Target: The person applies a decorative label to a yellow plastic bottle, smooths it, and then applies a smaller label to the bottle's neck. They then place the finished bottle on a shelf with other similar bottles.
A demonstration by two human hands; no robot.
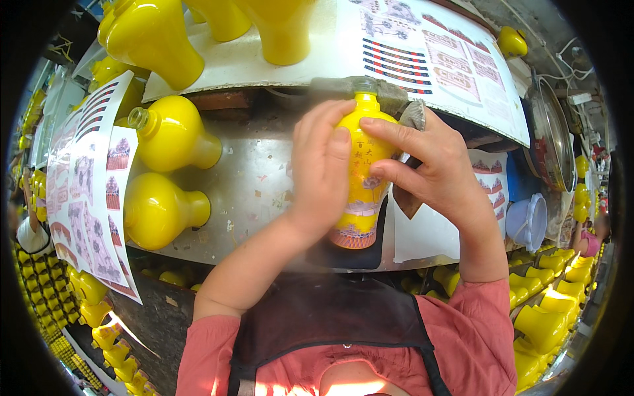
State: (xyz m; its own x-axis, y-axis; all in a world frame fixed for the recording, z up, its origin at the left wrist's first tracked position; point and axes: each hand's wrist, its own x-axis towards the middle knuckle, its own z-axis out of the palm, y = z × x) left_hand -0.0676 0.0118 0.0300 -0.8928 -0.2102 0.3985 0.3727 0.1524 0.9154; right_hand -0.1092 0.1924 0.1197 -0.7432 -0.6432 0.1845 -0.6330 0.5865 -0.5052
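Observation:
A glossy yellow bottle (pixel 362 173), wide at the shoulder with a clear glass neck, lies on the work table with its neck pointing away from me. Purple landscape decals and dark red characters are on its front, and a patterned band circles its base. My left hand (pixel 320 165) holds the bottle's left side, fingers together along it. On the right side, my right hand (pixel 432 158) touches the surface with thumb and index finger. Tucked in that hand is a flat brown pointed piece (pixel 405 202) with a grey, cloth-like end (pixel 414 115); its middle is hidden by the hand.
Two yellow bottles (pixel 173 134) lie at the left beside a hanging decal sheet (pixel 89 191). More bottles (pixel 281 30) stand on the far white board, where decal sheets (pixel 429 56) lie. A pale bucket (pixel 526 222) is at the right; racked yellow bottles (pixel 558 310) fill the lower right.

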